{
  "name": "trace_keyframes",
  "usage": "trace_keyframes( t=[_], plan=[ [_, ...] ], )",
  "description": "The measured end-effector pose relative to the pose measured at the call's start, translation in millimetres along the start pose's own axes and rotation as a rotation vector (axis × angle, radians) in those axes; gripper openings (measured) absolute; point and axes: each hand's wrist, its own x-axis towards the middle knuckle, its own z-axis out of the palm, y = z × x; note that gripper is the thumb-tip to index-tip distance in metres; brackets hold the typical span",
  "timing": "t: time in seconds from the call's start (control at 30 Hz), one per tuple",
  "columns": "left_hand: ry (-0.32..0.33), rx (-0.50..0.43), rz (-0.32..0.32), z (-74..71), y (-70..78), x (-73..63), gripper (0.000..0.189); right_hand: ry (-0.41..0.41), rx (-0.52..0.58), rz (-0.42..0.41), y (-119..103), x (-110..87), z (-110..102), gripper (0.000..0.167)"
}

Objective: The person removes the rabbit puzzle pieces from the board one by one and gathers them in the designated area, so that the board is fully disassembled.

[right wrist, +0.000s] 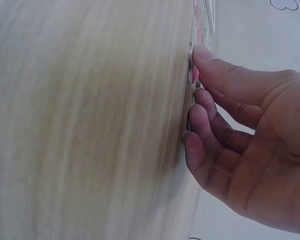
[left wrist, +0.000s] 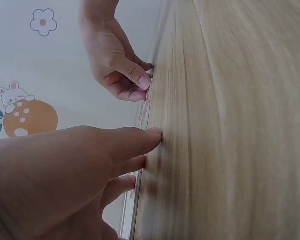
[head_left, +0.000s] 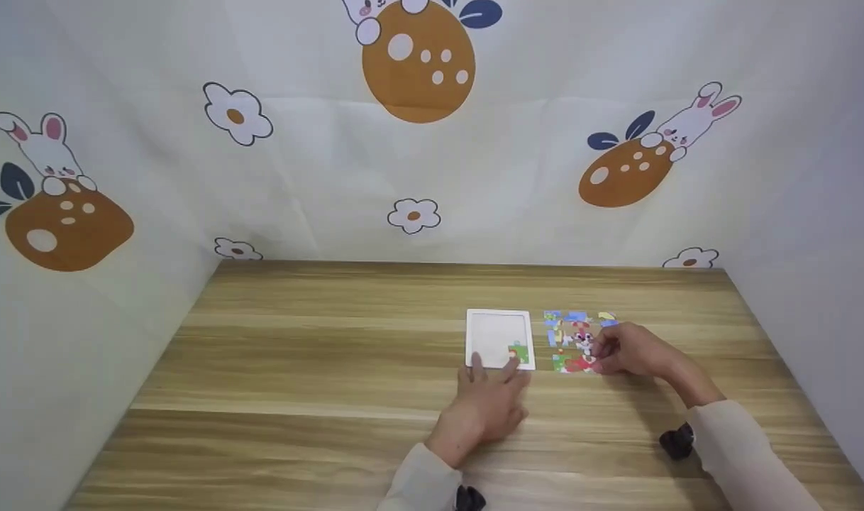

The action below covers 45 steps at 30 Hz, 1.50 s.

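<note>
A white puzzle tray lies on the wooden table with one green jigsaw piece in its lower right corner. My left hand rests at the tray's near edge, its fingers extended and two fingertips over the rim. To the right of the tray, several jigsaw pieces with a cartoon animal picture lie loosely grouped. At their right side my right hand has its fingers curled, and its thumb presses the edge of a reddish jigsaw piece. The hand hides part of that piece.
The wooden table meets a pale cloth backdrop printed with rabbits, oranges and flowers. This cloth stands behind the table and along both sides. A small black device sits at the right wrist.
</note>
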Motion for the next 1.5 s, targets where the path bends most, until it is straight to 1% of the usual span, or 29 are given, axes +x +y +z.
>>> trace_keyframes(
  t=[0.13,0.27,0.4,0.47,0.6,0.73,0.83,0.97,1.07,1.13,1.2,1.3,1.43,1.5],
  plan=[
    [-0.003,-0.018,0.000,-0.8,-0.1,-0.6,0.057,0.001,-0.023,0.008,-0.6,0.4,0.0,0.017],
    [0.006,-0.014,0.002,-0.7,0.3,-0.5,0.057,0.010,-0.036,0.021,-4.5,0.1,-0.5,0.015],
    [0.010,-0.005,0.000,-0.3,0.6,-0.2,0.057,0.036,-0.032,0.038,-11.3,1.8,0.2,0.013],
    [0.003,-0.010,-0.002,-0.6,0.4,-0.3,0.057,0.049,-0.030,0.027,-15.1,3.4,1.2,0.013],
    [-0.014,-0.053,0.009,-2.6,-1.3,-0.8,0.057,0.070,-0.007,0.014,-22.1,8.2,5.5,0.013],
    [-0.026,-0.103,0.039,-6.2,-6.3,-0.6,0.057,0.075,0.023,0.010,-29.9,14.5,11.8,0.012],
    [-0.017,-0.129,0.075,-9.9,-12.2,-0.4,0.055,0.083,0.030,-0.012,-35.6,20.1,16.6,0.010],
    [0.014,-0.174,0.120,-14.9,-22.2,-0.3,0.051,0.101,0.048,-0.053,-41.6,27.6,21.8,0.010],
    [0.038,-0.221,0.117,-18.3,-32.1,-1.7,0.047,0.100,0.073,-0.064,-45.8,32.6,25.6,0.011],
    [0.075,-0.244,0.108,-19.3,-39.8,-1.9,0.045,0.100,0.083,-0.061,-48.6,35.3,28.3,0.011],
    [0.114,-0.244,0.108,-19.4,-48.0,-1.0,0.042,0.101,0.081,-0.053,-50.9,37.6,31.0,0.011],
    [0.161,-0.253,0.134,-18.5,-59.2,1.5,0.039,0.106,0.072,-0.045,-54.2,40.7,35.2,0.009],
    [0.176,-0.274,0.170,-15.8,-70.5,4.2,0.036,0.098,0.054,-0.067,-59.1,45.0,39.7,0.007],
    [0.173,-0.289,0.168,-14.6,-74.4,5.0,0.034,0.087,0.044,-0.078,-61.6,46.9,41.5,0.008]
  ],
)
